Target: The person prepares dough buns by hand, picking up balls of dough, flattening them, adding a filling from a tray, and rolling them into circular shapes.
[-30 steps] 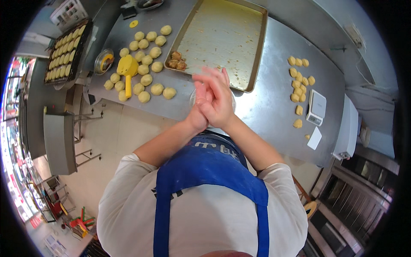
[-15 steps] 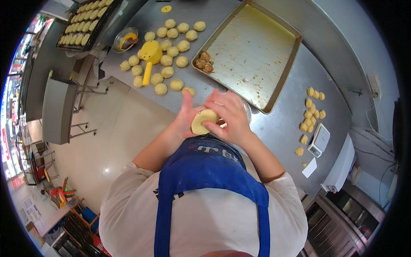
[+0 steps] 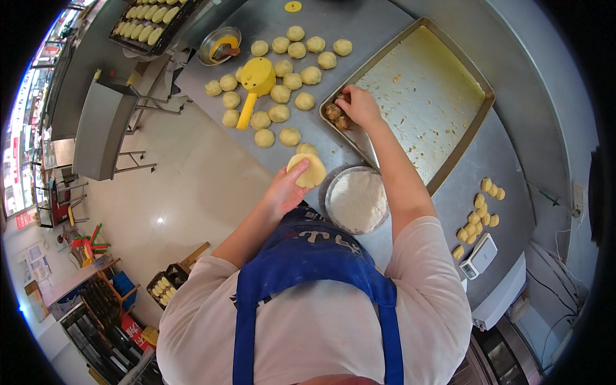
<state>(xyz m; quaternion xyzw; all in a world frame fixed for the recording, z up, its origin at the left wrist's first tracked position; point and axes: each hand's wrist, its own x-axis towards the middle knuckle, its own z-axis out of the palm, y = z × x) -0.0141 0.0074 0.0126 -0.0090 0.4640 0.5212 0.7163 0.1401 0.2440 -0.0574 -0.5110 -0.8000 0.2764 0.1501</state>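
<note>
A flat round of pale yellow dough lies in my left hand, with the thumb pressed on its face. My right arm stretches over the large metal tray to its near left corner. There my right hand has its fingertips closed around one of the brown balls of filling, partly hidden by the fingers. A bowl of white flour stands on the table between my arms.
Round dough balls spread over the table at left, around a yellow handled tool. Behind them is a metal bowl. Smaller dough pieces and a white scale lie at right. A tray of shaped dough stands far left.
My right hand has left the dough round and moved up to the filling in the tray. The left hand keeps the dough round. The flour bowl has come into full view.
</note>
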